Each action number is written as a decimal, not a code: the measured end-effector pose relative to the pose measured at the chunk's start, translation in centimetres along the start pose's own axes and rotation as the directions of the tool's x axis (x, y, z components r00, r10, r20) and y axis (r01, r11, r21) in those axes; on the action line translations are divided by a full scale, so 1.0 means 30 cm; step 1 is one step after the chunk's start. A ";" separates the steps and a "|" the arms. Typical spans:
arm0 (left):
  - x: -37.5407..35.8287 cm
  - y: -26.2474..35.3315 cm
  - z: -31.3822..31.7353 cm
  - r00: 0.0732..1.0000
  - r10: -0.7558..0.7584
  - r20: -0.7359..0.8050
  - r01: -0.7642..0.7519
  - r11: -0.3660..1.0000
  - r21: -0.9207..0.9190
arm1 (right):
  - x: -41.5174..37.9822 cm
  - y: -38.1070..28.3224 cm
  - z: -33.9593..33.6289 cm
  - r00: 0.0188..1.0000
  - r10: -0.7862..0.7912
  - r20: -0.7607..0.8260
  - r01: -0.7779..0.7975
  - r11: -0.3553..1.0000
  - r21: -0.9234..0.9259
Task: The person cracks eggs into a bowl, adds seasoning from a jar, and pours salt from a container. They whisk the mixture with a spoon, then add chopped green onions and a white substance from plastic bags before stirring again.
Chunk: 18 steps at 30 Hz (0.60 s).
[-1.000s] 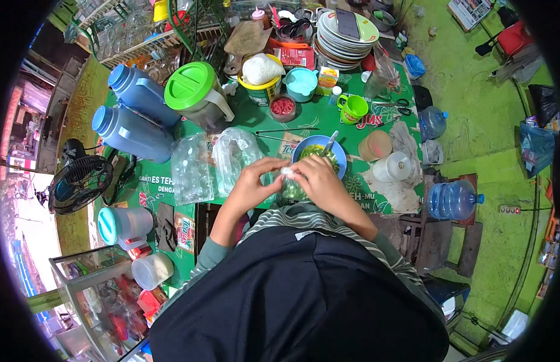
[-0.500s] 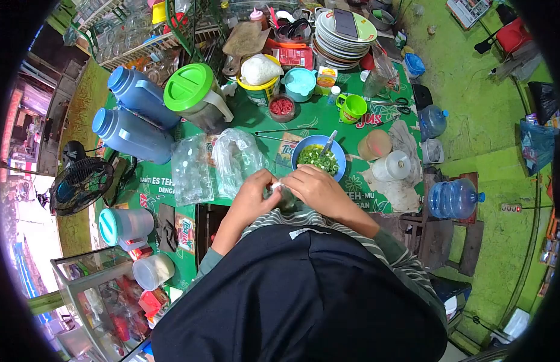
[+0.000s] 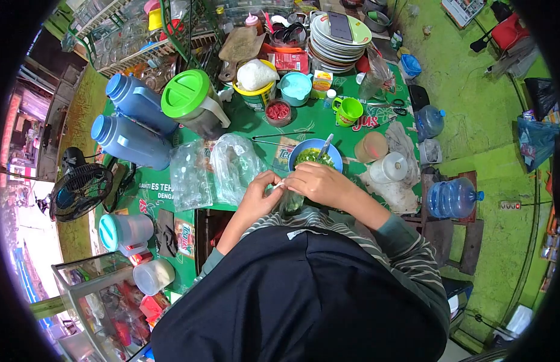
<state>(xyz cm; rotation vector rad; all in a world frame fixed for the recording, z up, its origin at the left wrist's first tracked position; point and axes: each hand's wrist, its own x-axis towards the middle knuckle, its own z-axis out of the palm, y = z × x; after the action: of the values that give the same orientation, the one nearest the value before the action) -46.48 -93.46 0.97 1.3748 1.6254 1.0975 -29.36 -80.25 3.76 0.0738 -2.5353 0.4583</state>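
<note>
A small clear plastic bag (image 3: 292, 201) with something green inside hangs at the table's front edge, close to my body. My left hand (image 3: 262, 192) pinches its gathered top from the left. My right hand (image 3: 316, 182) has its fingers closed on the same twisted top, and the fingertips of both hands nearly meet. Just beyond my right hand stands a blue bowl (image 3: 301, 146) of chopped green onions (image 3: 311, 156), partly covered by that hand. A spoon (image 3: 325, 146) leans in the bowl. Empty-looking clear plastic bags (image 3: 234, 166) lie beyond my left hand.
On the green table are tongs (image 3: 283, 134), a green cup (image 3: 348, 111), a red-filled tub (image 3: 278, 113), a lidded pitcher (image 3: 188, 99) and blue flasks (image 3: 132, 145). Stacked plates (image 3: 337, 51) carry a phone (image 3: 339, 26). White jars (image 3: 388, 168) stand right; a fan (image 3: 81, 187) stands left.
My right hand has shifted upward and covers more of the bowl, its wrist raised. Both hands keep their hold on the bag's top. The view has shifted slightly.
</note>
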 end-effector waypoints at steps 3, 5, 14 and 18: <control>0.007 0.020 0.009 1.000 -0.013 -0.020 0.013 1.000 -0.020 | 0.005 0.008 -0.021 0.999 -0.033 0.019 0.034 0.999 -0.026; 0.015 0.030 0.006 1.000 -0.016 -0.001 0.016 0.998 -0.057 | 0.010 0.015 -0.033 0.998 -0.059 0.028 0.061 0.994 -0.090; 0.073 0.028 0.026 0.999 0.034 -0.018 -0.036 0.991 -0.131 | 0.045 0.059 -0.037 0.996 -0.084 -0.034 0.075 0.974 -0.213; 0.087 0.076 0.025 0.988 0.095 -0.123 -0.070 0.979 0.192 | 0.041 0.046 -0.043 0.999 -0.049 -0.018 0.044 0.972 -0.231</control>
<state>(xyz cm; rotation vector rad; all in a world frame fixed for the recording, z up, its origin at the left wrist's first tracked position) -45.39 -90.63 2.82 1.5305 1.8191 1.1274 -29.93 -78.45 5.01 0.0403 -2.5388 0.1432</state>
